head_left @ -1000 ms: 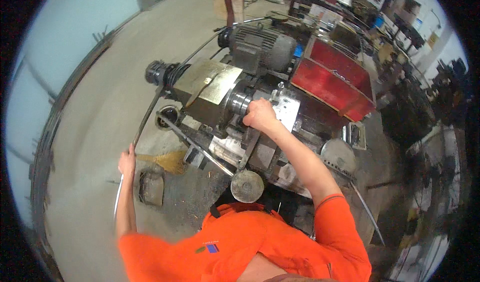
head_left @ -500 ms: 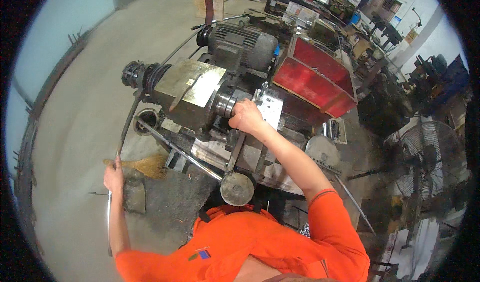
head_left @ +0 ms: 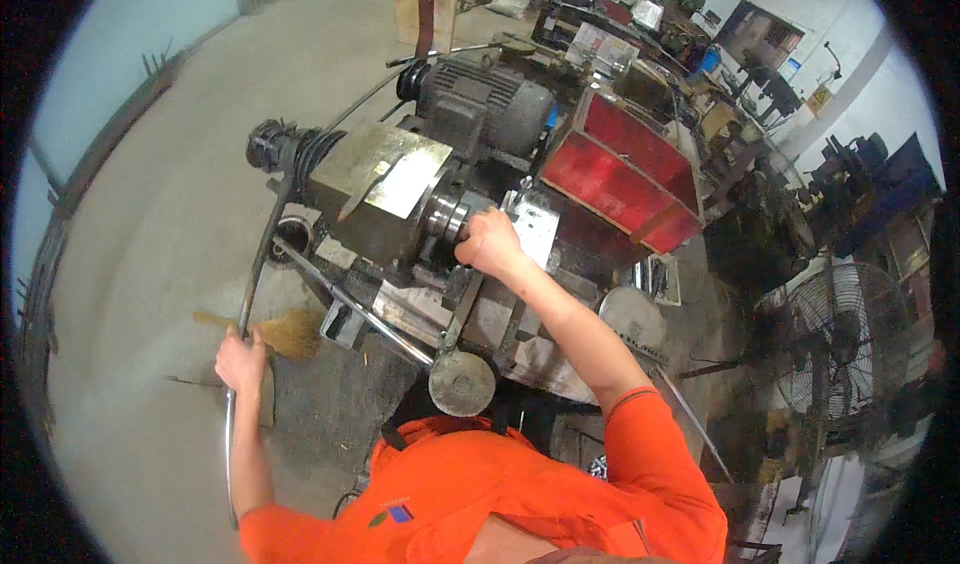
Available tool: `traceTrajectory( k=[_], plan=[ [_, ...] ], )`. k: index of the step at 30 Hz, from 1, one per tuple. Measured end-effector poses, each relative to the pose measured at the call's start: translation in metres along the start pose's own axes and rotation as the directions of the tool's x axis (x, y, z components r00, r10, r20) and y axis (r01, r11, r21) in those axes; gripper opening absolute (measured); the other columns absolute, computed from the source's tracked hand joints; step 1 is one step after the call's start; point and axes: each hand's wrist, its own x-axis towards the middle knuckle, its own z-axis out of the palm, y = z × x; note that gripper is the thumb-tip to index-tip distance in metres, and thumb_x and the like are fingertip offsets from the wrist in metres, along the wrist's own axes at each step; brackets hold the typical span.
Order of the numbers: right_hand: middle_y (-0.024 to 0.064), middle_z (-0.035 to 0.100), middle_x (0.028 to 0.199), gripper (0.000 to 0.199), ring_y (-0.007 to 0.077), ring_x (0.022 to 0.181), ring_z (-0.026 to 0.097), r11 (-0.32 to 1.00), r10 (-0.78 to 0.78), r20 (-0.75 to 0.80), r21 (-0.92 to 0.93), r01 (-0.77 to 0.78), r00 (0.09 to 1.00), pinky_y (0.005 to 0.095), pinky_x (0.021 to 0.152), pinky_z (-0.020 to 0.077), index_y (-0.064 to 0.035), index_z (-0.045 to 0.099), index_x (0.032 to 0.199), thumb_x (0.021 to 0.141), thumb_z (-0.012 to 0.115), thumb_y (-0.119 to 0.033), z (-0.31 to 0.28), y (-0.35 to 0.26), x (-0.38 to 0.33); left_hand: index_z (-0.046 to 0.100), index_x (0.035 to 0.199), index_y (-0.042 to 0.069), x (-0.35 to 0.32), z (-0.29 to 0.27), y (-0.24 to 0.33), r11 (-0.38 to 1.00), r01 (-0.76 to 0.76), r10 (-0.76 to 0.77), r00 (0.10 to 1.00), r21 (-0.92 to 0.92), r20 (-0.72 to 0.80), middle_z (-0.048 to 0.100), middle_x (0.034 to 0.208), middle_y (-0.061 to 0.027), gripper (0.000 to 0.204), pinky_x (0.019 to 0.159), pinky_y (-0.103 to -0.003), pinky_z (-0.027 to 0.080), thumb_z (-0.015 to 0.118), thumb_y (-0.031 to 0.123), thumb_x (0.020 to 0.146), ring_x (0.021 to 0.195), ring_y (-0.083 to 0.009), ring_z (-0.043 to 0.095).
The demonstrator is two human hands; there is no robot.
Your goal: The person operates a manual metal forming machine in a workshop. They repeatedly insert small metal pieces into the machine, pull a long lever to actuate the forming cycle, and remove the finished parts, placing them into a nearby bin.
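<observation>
My left hand point(head_left: 241, 359) is closed round a long lever point(head_left: 262, 264), dark above the hand and bright metal below it. The lever slants up to the left end of a lathe-like machine point(head_left: 365, 189). At the machine's round steel spindle nose point(head_left: 443, 216), my right hand point(head_left: 490, 242) has its fingers curled in against the front. Whatever those fingers hold is hidden behind the hand. A flat metal plate point(head_left: 412, 179) and a thin dark tool lie on top of the headstock. Below the spindle, a round disc point(head_left: 462, 382) sits close to my body, beside a slanting silver rod point(head_left: 370, 314).
Behind the spindle stand a finned electric motor point(head_left: 485, 104) and an open red metal tray point(head_left: 610, 179). A straw broom point(head_left: 290, 334) lies on the floor beyond my left hand. At the right are another round disc point(head_left: 632, 314) and a caged fan point(head_left: 835, 339).
My left hand and the lever have swung a little to the right, toward the machine. My right hand stays at the spindle nose. The whole view has shifted slightly.
</observation>
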Motion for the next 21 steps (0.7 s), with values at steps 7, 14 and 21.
traceTrajectory(
  k=[7,14,21],
  plan=[
    [0.0166,0.062,0.074,0.023,0.0333,0.080,0.057,0.993,0.019,-0.064,-0.119,-0.027,0.998,0.0391,0.076,0.0462,-0.0058,0.067,0.060,0.056,0.060,-0.027,-0.087,0.057,-0.023,0.059,0.106,0.004,-0.005,0.009,-0.004,0.999,0.002,-0.003,1.000,0.033,0.020,0.064,0.086,-0.0186,0.046,0.071,-0.045,0.049,0.062,0.039,0.077,0.081,-0.0357,0.062],
    [0.0185,0.049,0.125,0.054,0.0361,0.111,0.048,0.885,0.321,-0.385,-0.202,-0.419,0.865,0.0429,0.093,0.0416,-0.0078,0.062,0.112,0.058,0.061,-0.018,-0.157,0.177,-0.019,0.057,0.101,0.003,-0.009,0.013,-0.002,0.999,-0.013,0.014,0.999,0.033,-0.051,0.063,0.084,-0.0200,0.038,0.068,-0.046,0.048,0.063,0.032,0.076,0.078,-0.0370,0.062],
    [0.0136,0.038,0.138,0.082,0.0292,0.130,0.033,0.718,0.451,-0.337,-0.413,-0.560,0.826,0.0450,0.108,0.0219,-0.0082,0.032,0.137,0.064,0.067,-0.025,-0.112,0.219,-0.058,0.057,0.096,0.005,-0.013,0.012,-0.001,0.999,-0.048,0.050,0.993,0.020,-0.107,0.063,0.081,-0.0187,0.035,0.065,-0.045,0.048,0.067,0.030,0.073,0.075,-0.0374,0.061]
  ],
)
